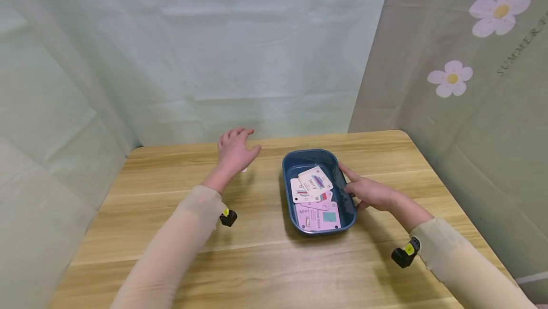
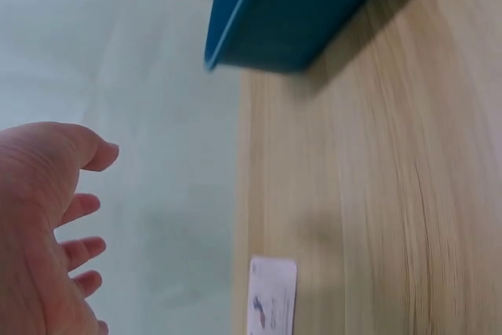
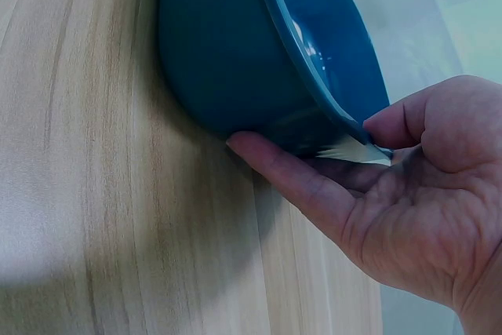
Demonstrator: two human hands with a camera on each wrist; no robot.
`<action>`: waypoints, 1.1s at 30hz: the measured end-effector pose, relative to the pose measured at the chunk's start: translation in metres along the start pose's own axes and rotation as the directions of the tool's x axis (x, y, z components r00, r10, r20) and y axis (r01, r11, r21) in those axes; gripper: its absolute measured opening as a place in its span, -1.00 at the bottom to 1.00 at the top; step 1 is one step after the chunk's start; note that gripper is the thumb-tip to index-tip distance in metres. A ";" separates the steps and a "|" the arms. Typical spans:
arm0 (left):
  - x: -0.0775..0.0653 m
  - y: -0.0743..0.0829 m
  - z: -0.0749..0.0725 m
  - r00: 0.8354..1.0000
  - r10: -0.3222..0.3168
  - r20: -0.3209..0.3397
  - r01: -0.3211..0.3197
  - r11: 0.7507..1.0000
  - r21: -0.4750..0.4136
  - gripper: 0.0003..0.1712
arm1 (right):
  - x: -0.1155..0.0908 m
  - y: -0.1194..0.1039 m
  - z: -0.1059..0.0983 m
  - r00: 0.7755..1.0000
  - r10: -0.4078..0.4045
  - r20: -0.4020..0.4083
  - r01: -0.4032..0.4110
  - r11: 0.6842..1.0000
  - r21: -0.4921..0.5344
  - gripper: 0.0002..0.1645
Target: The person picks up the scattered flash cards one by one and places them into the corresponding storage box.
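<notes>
My right hand [image 1: 371,192] grips the right side of a dark blue plastic bin [image 1: 309,158]. In the right wrist view the thumb [image 3: 400,125] hooks over the rim and the fingers lie against the outer wall. Several picture cards lie overlapping in the bin, among them a white "ferry" card [image 1: 316,180] and a pink "exercise book" card [image 1: 318,217]. My left hand [image 1: 235,151] hovers left of the bin, fingers spread and loosely bent, holding nothing. A single card [image 2: 271,297] lies on the table below it, mostly hidden by that hand in the head view.
The wooden table [image 1: 252,261] ends at a back edge close to a pale cloth wall [image 1: 222,62]. Another cloth with printed flowers [image 1: 452,79] hangs on the right. Small black cameras are strapped to the left wrist [image 1: 228,217] and the right wrist [image 1: 404,254].
</notes>
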State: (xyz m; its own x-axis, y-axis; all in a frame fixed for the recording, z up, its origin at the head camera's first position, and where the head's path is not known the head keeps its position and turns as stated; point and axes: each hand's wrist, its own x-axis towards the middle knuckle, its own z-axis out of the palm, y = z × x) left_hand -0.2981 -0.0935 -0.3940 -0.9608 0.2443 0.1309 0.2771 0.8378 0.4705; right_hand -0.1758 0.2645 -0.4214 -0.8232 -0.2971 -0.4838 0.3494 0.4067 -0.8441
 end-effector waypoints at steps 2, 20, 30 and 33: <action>0.000 -0.007 -0.002 1.000 -0.024 0.004 0.024 1.000 -0.006 -0.30 | 0.000 0.000 0.000 1.000 0.000 0.001 0.000 1.000 -0.002 -0.04; 0.000 -0.046 -0.017 0.988 -0.147 0.034 0.147 0.989 0.016 -0.24 | 0.002 -0.001 -0.001 1.000 0.000 0.003 0.000 1.000 -0.005 -0.03; -0.003 -0.058 -0.019 0.982 -0.178 0.057 0.177 0.984 0.025 -0.18 | 0.003 -0.001 -0.001 1.000 -0.005 0.007 0.005 1.000 -0.011 -0.03; -0.003 -0.061 -0.018 0.981 -0.184 0.061 0.182 0.983 0.036 -0.17 | 0.004 -0.001 -0.002 1.000 -0.005 0.011 0.005 1.000 -0.007 -0.03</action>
State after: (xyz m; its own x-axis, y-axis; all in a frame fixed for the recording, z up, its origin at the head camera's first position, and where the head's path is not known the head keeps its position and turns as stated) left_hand -0.3123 -0.1543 -0.4076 -0.9933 0.1148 -0.0112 0.0972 0.8852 0.4550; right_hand -0.1799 0.2648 -0.4220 -0.8200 -0.3089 -0.4818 0.3416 0.4112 -0.8451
